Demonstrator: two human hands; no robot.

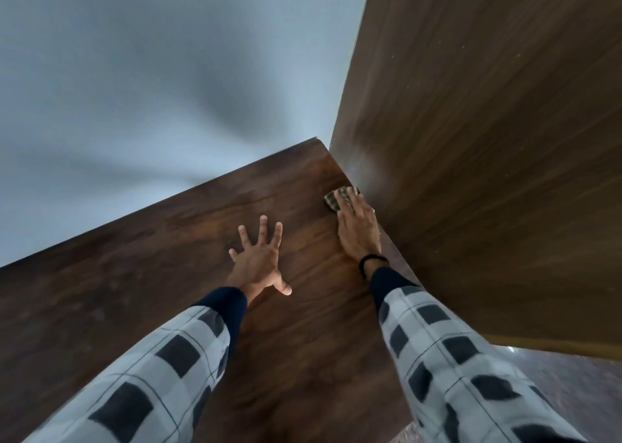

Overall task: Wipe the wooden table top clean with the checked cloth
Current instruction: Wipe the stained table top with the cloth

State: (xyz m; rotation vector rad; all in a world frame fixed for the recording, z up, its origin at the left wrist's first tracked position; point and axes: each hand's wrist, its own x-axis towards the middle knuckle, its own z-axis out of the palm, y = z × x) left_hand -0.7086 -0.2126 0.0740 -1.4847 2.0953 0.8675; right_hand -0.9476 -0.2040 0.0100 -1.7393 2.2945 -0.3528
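The wiping is at the far right corner of the table top [151,291]. The right hand [358,227] lies flat on the checked cloth [332,201], its fingers straight and pressing the cloth onto the wood rather than curling round it. Only the far end of the cloth shows beyond the fingertips. The cloth sits just beside the tall wooden panel [488,139] that rises along the table's right edge, near the back corner by the pale wall [134,72]. The left hand [259,260] holds nothing. It is spread wide, fingers apart, resting on the wood near the middle, apart from the cloth, seemingly as a brace for the reach.

This looks like the corner-and-edge step, though the surface gives no clear sign of how much else has been covered. The next move likely calls for steady downward pressure while drawing the cloth back along the panel or sweeping it left across the wood, and for lifting the left hand out of the cloth's path
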